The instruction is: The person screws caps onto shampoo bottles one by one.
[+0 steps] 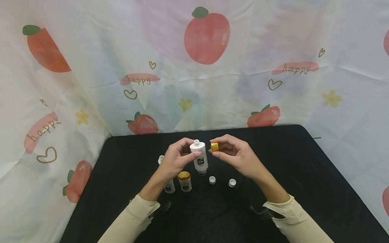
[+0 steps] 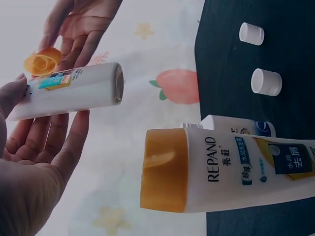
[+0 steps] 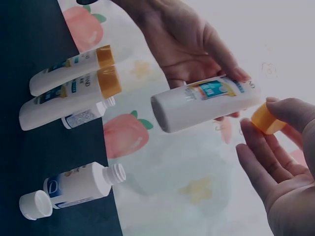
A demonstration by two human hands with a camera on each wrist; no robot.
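Observation:
My left hand (image 1: 177, 158) grips a white shampoo bottle (image 1: 198, 148) with a label, its bare neck (image 1: 196, 142) pointing up. Thumb in front, fingers behind, it holds the bottle above the table. Just to the right, my right hand (image 1: 240, 156) pinches a golden-yellow cap (image 1: 214, 146) between thumb and fingers. A gap shows between cap and neck in the head view. The cap's hollow underside (image 2: 43, 64) is visible in the left wrist view. Below the left hand stands a gold-capped shampoo bottle (image 1: 185, 184), with another bottle (image 1: 169, 186) partly hidden by the wrist.
Two small white caps (image 1: 212, 180) (image 1: 232, 183) lie on the black table (image 1: 304, 175) below the right hand. An uncapped white bottle (image 3: 78, 184) stands near one cap; a second uncapped one (image 1: 161, 158) is partly behind the left hand. A printed curtain (image 1: 212, 94) hangs behind.

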